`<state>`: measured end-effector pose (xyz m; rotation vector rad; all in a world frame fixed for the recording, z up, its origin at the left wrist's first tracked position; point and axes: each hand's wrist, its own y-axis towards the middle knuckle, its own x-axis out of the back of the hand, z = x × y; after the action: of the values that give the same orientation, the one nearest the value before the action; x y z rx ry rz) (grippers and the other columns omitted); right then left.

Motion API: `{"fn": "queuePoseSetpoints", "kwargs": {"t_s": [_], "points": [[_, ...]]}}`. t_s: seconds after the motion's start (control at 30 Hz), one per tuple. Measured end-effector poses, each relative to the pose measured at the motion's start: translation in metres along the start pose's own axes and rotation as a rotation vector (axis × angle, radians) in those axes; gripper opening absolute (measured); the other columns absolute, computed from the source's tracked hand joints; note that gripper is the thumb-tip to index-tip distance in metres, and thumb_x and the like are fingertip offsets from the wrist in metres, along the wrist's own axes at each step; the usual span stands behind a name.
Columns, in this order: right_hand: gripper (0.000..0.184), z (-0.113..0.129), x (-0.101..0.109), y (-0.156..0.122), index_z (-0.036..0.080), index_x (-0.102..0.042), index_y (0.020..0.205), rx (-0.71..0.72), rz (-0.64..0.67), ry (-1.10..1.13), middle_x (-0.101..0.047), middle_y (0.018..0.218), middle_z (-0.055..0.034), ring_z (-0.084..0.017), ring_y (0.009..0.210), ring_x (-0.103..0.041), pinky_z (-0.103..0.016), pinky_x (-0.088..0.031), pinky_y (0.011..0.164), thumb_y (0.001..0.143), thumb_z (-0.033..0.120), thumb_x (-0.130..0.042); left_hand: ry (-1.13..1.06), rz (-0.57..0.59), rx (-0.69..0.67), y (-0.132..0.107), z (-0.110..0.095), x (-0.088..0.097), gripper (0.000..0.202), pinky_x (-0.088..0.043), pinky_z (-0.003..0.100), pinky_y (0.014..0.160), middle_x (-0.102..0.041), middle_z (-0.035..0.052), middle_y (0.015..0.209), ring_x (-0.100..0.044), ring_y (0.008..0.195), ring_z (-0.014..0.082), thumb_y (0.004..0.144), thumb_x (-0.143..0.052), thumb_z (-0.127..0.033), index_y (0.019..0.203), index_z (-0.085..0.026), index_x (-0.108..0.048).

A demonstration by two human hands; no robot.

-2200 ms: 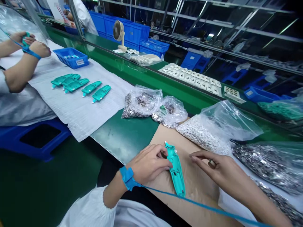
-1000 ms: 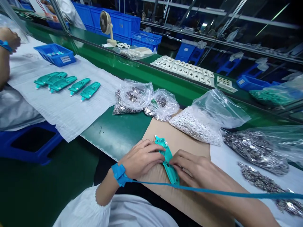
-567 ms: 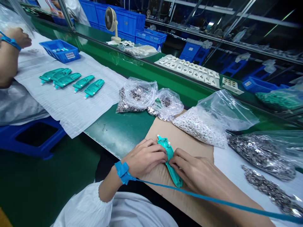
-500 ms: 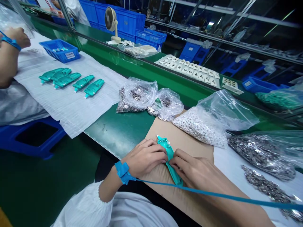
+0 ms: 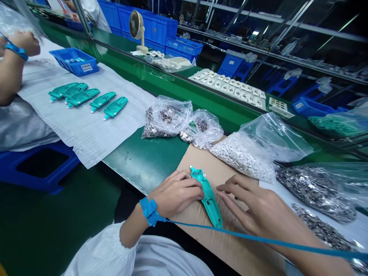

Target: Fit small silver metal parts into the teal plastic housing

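Note:
A teal plastic housing (image 5: pixel 209 199) lies open side up on a brown cardboard sheet (image 5: pixel 227 239) in front of me. My left hand (image 5: pixel 176 193), with a blue wrist strap (image 5: pixel 149 211) on it, curls around the housing's left side and pins it down. Just right of the housing, my right hand (image 5: pixel 255 209) hovers with fingers stretched out and nothing visible in them. A blue cord (image 5: pixel 258 239) runs from the strap across my right forearm.
Clear bags of small metal parts (image 5: pixel 169 119) (image 5: pixel 244 153) (image 5: pixel 316 188) lie beyond the cardboard. Several finished teal housings (image 5: pixel 86 99) rest on white foam sheet (image 5: pixel 86 130) at left, near a blue tray (image 5: pixel 75 65). A co-worker's arm (image 5: pixel 11 65) works far left. A conveyor with white parts (image 5: pixel 230 88) runs behind.
My right hand has lifted off the teal housing and moved right, fingers opening. My left hand keeps holding the housing in place.

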<state>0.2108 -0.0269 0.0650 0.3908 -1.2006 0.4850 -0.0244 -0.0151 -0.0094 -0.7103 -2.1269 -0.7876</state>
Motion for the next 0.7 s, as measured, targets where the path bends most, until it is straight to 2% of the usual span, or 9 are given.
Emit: {"fn": "queuePoseSetpoints", "kwargs": {"t_s": [0.13, 0.27, 0.37, 0.47, 0.5, 0.57, 0.63, 0.7], "points": [[0.030, -0.024, 0.025, 0.031, 0.024, -0.070, 0.101, -0.073, -0.109, -0.043, -0.071, 0.102, -0.0069, -0.021, 0.080, -0.067, -0.032, -0.050, 0.068, 0.099, 0.039, -0.044, -0.034, -0.016, 0.015, -0.001, 0.000, 0.001, 0.022, -0.043, 0.034, 0.094, -0.069, 0.0001, 0.112, -0.052, 0.100, 0.0196, 0.103, -0.045, -0.026, 0.105, -0.022, -0.067], [0.029, -0.052, 0.040, 0.098, 0.023, -0.073, 0.106, -0.168, -0.241, -0.131, -0.075, 0.101, -0.0067, -0.025, 0.085, -0.069, -0.036, -0.049, 0.075, 0.096, 0.035, -0.048, -0.069, -0.061, 0.037, -0.002, 0.000, 0.000, 0.023, -0.046, 0.034, 0.095, -0.069, 0.0026, 0.108, -0.054, 0.100, 0.0188, 0.103, -0.044, -0.025, 0.105, -0.020, -0.066], [0.026, -0.056, 0.043, 0.153, 0.021, -0.076, 0.102, -0.128, -0.154, -0.144, -0.076, 0.098, -0.0058, -0.026, 0.094, -0.069, -0.035, -0.049, 0.081, 0.093, 0.027, -0.052, -0.081, -0.091, 0.047, -0.003, 0.000, 0.000, 0.025, -0.048, 0.034, 0.092, -0.069, 0.0037, 0.106, -0.056, 0.098, 0.0185, 0.104, -0.043, -0.026, 0.103, -0.020, -0.067], [0.023, -0.043, 0.058, 0.177, 0.019, -0.076, 0.098, -0.124, -0.122, -0.191, -0.075, 0.096, -0.0074, -0.027, 0.095, -0.068, -0.035, -0.049, 0.079, 0.091, 0.025, -0.056, -0.110, -0.098, 0.053, -0.004, -0.002, 0.003, 0.024, -0.049, 0.035, 0.091, -0.068, 0.0038, 0.106, -0.056, 0.097, 0.0187, 0.104, -0.042, -0.024, 0.103, -0.020, -0.066], [0.024, -0.039, 0.068, 0.174, 0.018, -0.076, 0.098, -0.147, -0.162, -0.209, -0.075, 0.095, -0.0078, -0.026, 0.092, -0.069, -0.035, -0.049, 0.077, 0.092, 0.027, -0.055, -0.122, -0.093, 0.055, -0.004, -0.003, 0.004, 0.023, -0.049, 0.035, 0.092, -0.068, 0.0037, 0.107, -0.056, 0.098, 0.0190, 0.104, -0.042, -0.023, 0.104, -0.020, -0.065], [0.030, -0.040, 0.095, 0.148, 0.017, -0.075, 0.097, -0.217, -0.283, -0.268, -0.074, 0.089, -0.0082, -0.024, 0.083, -0.068, -0.033, -0.048, 0.070, 0.095, 0.034, -0.051, -0.136, -0.072, 0.051, -0.004, -0.004, 0.007, 0.022, -0.049, 0.037, 0.095, -0.067, 0.0033, 0.110, -0.057, 0.103, 0.0199, 0.103, -0.042, -0.020, 0.105, -0.022, -0.063], [0.040, -0.054, 0.124, 0.099, 0.017, -0.075, 0.088, -0.319, -0.380, -0.367, -0.073, 0.080, -0.0083, -0.020, 0.069, -0.066, -0.032, -0.045, 0.060, 0.096, 0.044, -0.048, -0.131, -0.033, 0.046, -0.004, -0.004, 0.009, 0.023, -0.048, 0.038, 0.097, -0.066, 0.0030, 0.114, -0.057, 0.109, 0.0210, 0.101, -0.042, -0.016, 0.105, -0.023, -0.063], [0.046, -0.081, 0.145, 0.032, 0.021, -0.075, 0.075, -0.446, -0.349, -0.440, -0.071, 0.068, -0.0081, -0.019, 0.053, -0.061, -0.031, -0.039, 0.047, 0.093, 0.056, -0.050, -0.111, -0.003, 0.045, -0.004, -0.001, 0.009, 0.026, -0.049, 0.039, 0.097, -0.066, 0.0032, 0.119, -0.056, 0.114, 0.0221, 0.099, -0.041, -0.012, 0.105, -0.025, -0.063]]}}
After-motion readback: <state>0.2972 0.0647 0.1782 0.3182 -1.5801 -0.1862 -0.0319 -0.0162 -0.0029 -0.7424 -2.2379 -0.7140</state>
